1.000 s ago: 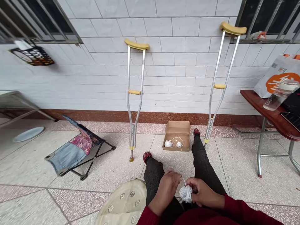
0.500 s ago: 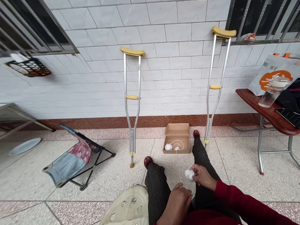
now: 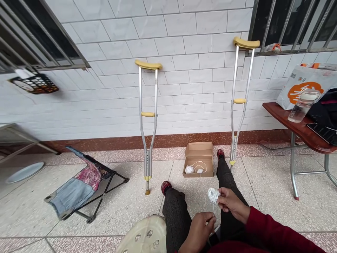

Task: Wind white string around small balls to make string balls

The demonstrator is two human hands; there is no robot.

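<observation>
Left grip (image 3: 200, 226): pinched strand (image 3: 214, 209) now visible below yarn ball (image 3: 212, 195).

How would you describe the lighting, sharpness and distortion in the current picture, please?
Head view: soft, even light without hard shadows; in the head view, wide-angle stretch toward the edges, the left barred window leaning steeply; also in the head view, the hanging basket looks somewhat soft, while the left hand, right hand and white yarn ball look fairly clear.
</observation>
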